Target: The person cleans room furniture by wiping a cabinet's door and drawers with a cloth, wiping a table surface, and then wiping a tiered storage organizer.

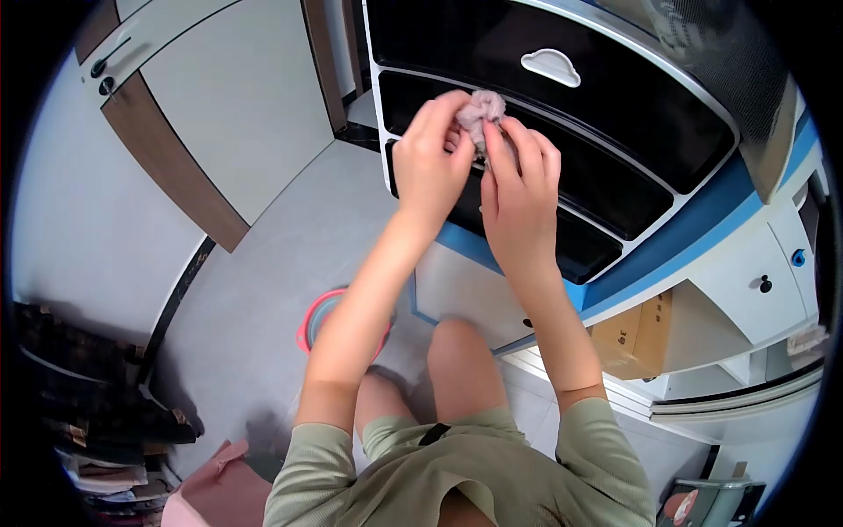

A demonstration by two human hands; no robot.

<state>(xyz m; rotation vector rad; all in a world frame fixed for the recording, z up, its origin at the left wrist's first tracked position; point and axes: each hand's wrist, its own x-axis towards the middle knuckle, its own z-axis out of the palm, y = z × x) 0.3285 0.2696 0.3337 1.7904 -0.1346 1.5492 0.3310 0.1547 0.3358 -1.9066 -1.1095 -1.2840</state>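
A small crumpled pinkish-grey cloth (482,109) is pinched between my two hands, in front of a drawer unit (615,158) with black fronts and white edges. My left hand (432,145) has its fingers curled on the left side of the cloth. On the right side, my right hand (520,167) presses its fingertips against the cloth's lower edge. Part of the cloth is hidden behind the fingers. Above and to the right of it, a white cloud-shaped handle (551,68) sits on the upper drawer.
A pink-rimmed basin (307,321) stands on the grey floor, partly behind my left forearm. At the right are a cardboard box (634,338) and a white cabinet (746,281). Dark folded clothes (97,395) and a pink item (219,492) lie at lower left. A door (237,88) stands upper left.
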